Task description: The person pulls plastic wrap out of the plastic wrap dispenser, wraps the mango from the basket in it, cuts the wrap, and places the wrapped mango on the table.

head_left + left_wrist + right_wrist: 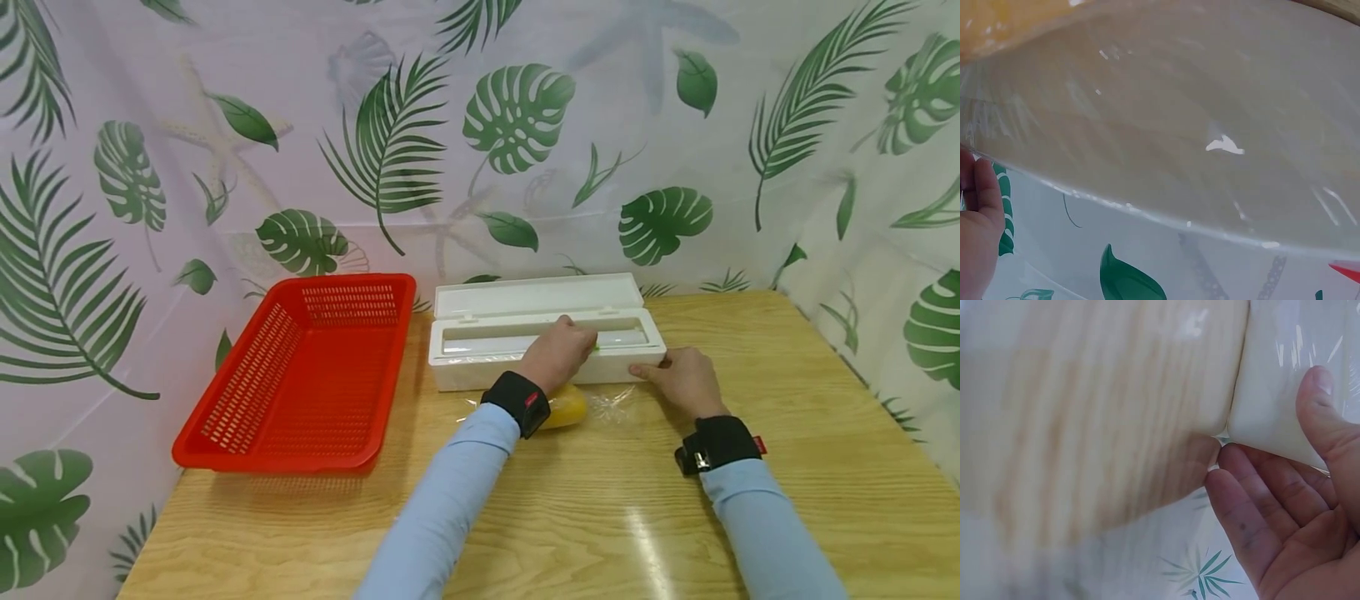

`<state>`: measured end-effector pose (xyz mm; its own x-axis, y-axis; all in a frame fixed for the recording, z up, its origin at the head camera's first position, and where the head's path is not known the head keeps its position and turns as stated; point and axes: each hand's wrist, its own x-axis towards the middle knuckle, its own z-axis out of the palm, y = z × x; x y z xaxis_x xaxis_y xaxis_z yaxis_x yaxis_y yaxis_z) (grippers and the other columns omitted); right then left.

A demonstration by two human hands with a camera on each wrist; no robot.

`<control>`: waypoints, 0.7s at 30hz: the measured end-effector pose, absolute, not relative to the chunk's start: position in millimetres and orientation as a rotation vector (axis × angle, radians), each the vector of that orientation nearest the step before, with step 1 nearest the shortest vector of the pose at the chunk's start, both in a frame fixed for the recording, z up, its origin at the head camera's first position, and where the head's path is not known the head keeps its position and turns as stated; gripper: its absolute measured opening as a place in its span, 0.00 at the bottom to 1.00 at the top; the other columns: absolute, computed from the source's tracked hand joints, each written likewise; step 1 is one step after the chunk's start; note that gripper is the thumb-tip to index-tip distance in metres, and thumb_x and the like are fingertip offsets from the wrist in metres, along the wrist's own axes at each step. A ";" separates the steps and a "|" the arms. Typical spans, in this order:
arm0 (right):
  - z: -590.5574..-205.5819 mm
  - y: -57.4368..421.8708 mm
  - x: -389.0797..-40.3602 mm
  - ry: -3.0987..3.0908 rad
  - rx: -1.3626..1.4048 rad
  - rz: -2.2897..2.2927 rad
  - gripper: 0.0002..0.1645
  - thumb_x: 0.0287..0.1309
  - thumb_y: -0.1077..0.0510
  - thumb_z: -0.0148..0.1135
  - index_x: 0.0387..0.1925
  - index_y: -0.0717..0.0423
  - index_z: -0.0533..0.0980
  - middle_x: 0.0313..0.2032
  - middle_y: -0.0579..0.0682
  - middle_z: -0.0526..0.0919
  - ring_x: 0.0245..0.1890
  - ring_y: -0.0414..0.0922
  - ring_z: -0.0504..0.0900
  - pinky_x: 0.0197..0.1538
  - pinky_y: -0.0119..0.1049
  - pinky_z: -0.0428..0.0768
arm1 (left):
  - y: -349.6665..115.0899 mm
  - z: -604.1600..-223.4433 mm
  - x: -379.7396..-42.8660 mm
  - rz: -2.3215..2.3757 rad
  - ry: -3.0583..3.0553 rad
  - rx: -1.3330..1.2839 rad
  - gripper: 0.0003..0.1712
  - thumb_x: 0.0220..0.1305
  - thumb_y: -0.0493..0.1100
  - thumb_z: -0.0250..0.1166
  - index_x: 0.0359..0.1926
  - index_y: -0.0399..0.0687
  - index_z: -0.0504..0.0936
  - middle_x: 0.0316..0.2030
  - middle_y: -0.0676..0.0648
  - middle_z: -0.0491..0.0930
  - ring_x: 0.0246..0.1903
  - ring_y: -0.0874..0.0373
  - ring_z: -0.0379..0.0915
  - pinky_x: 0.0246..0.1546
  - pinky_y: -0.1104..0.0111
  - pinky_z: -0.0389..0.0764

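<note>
A white cling film box [480,375] with a raised lid [540,296] stands on the table, a roll of film [487,343] inside. My left hand [558,354] is at the box's front edge, fingers curled over a small green slide cutter [597,347], mostly hidden. At the box's right end, my right hand [686,379] grips the corner; its thumb lies on the front wall in the right wrist view [1291,506]. A yellow object [567,407] under clear film [611,406] lies before the box, partly hidden by my left wrist. Its kind is unclear.
A red plastic basket [337,392] with perforated sides sits on the left of the wooden table [570,517]. Behind the table hangs a white curtain [420,242] printed with green leaves, close behind the box's lid.
</note>
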<state>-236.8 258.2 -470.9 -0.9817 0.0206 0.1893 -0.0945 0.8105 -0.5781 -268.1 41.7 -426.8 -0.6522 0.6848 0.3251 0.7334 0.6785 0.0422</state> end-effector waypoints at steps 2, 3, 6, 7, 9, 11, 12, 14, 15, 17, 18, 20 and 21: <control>-470.1 258.4 -236.8 -2.812 0.058 0.916 0.29 0.48 0.44 0.67 0.34 0.69 0.79 0.21 0.55 0.78 0.23 0.49 0.70 0.23 0.38 0.65 | 40.6 -426.4 -268.1 -0.262 -2.610 -1.133 0.06 0.65 0.41 0.56 0.31 0.48 0.77 0.22 0.55 0.75 0.30 0.60 0.63 0.26 0.75 0.72; -469.9 258.5 -237.0 -2.812 0.063 0.913 0.29 0.48 0.44 0.67 0.34 0.69 0.79 0.21 0.54 0.78 0.23 0.49 0.70 0.23 0.37 0.65 | 40.0 -425.9 -267.8 -0.275 -2.611 -1.134 0.06 0.65 0.41 0.56 0.32 0.47 0.77 0.22 0.55 0.75 0.30 0.60 0.64 0.26 0.75 0.72; -469.2 258.6 -236.4 -2.814 0.058 0.916 0.28 0.48 0.45 0.67 0.35 0.70 0.79 0.21 0.54 0.77 0.23 0.49 0.70 0.22 0.37 0.64 | 38.7 -425.6 -268.2 -0.299 -2.608 -1.143 0.05 0.64 0.41 0.57 0.33 0.48 0.78 0.23 0.55 0.75 0.30 0.61 0.64 0.26 0.75 0.73; -469.7 258.5 -236.1 -2.815 0.055 0.920 0.28 0.48 0.45 0.67 0.35 0.70 0.79 0.20 0.54 0.77 0.23 0.49 0.69 0.22 0.37 0.64 | 38.2 -425.6 -267.9 -0.306 -2.611 -1.145 0.04 0.64 0.41 0.57 0.33 0.48 0.78 0.23 0.55 0.75 0.30 0.61 0.64 0.27 0.75 0.73; -470.7 258.6 -236.1 -2.817 0.056 0.921 0.29 0.48 0.44 0.67 0.35 0.70 0.79 0.20 0.54 0.77 0.23 0.49 0.69 0.22 0.37 0.63 | 37.2 -426.2 -268.0 -0.317 -2.614 -1.144 0.04 0.64 0.41 0.57 0.34 0.48 0.78 0.23 0.55 0.75 0.31 0.61 0.64 0.27 0.75 0.73; -471.2 258.7 -236.1 -2.818 0.050 0.923 0.29 0.48 0.44 0.67 0.35 0.70 0.79 0.20 0.54 0.77 0.23 0.49 0.69 0.22 0.37 0.63 | 36.4 -427.0 -268.5 -0.318 -2.615 -1.139 0.04 0.64 0.41 0.58 0.34 0.48 0.78 0.24 0.55 0.76 0.31 0.61 0.65 0.28 0.75 0.74; -471.4 258.7 -236.4 -2.817 0.052 0.923 0.29 0.48 0.44 0.67 0.35 0.70 0.79 0.20 0.54 0.77 0.23 0.49 0.69 0.22 0.37 0.63 | 35.8 -427.1 -268.4 -0.328 -2.617 -1.136 0.04 0.64 0.41 0.58 0.34 0.48 0.78 0.24 0.55 0.76 0.31 0.60 0.65 0.28 0.75 0.74; -471.7 258.8 -236.8 -2.817 0.051 0.921 0.29 0.48 0.44 0.67 0.34 0.70 0.79 0.20 0.53 0.76 0.23 0.49 0.69 0.22 0.37 0.63 | 34.7 -427.5 -268.4 -0.341 -2.623 -1.128 0.04 0.64 0.42 0.57 0.33 0.48 0.77 0.24 0.55 0.76 0.31 0.61 0.65 0.28 0.75 0.74; -471.6 258.8 -236.8 -2.816 0.050 0.923 0.29 0.48 0.44 0.67 0.34 0.69 0.79 0.20 0.53 0.76 0.22 0.49 0.69 0.22 0.37 0.63 | 34.0 -427.5 -268.2 -0.351 -2.626 -1.125 0.04 0.64 0.42 0.57 0.33 0.48 0.77 0.24 0.55 0.76 0.31 0.60 0.65 0.28 0.75 0.73; -471.6 258.9 -237.0 -2.815 0.048 0.929 0.28 0.48 0.44 0.67 0.34 0.69 0.79 0.20 0.53 0.76 0.22 0.49 0.69 0.21 0.37 0.63 | 32.8 -427.1 -267.5 -0.364 -2.631 -1.122 0.05 0.65 0.42 0.57 0.32 0.48 0.76 0.24 0.54 0.75 0.31 0.60 0.64 0.28 0.75 0.73; -471.5 258.8 -236.9 -2.815 0.048 0.930 0.28 0.48 0.44 0.67 0.34 0.69 0.79 0.20 0.53 0.76 0.22 0.49 0.69 0.21 0.37 0.63 | 32.2 -427.1 -267.1 -0.371 -2.636 -1.120 0.05 0.65 0.42 0.56 0.32 0.48 0.75 0.24 0.54 0.74 0.31 0.60 0.64 0.28 0.75 0.72; -471.2 258.7 -236.5 -2.816 0.044 0.932 0.29 0.48 0.44 0.67 0.33 0.69 0.79 0.20 0.53 0.76 0.22 0.49 0.69 0.21 0.37 0.63 | 30.9 -427.0 -266.6 -0.376 -2.641 -1.117 0.06 0.65 0.42 0.56 0.31 0.48 0.74 0.23 0.54 0.72 0.30 0.60 0.63 0.27 0.75 0.71; -471.0 258.7 -236.3 -2.816 0.044 0.932 0.29 0.48 0.44 0.67 0.33 0.69 0.79 0.20 0.53 0.76 0.22 0.49 0.69 0.21 0.37 0.63 | 30.3 -427.3 -266.3 -0.375 -2.643 -1.118 0.06 0.65 0.42 0.56 0.30 0.49 0.73 0.22 0.53 0.71 0.30 0.60 0.63 0.27 0.74 0.71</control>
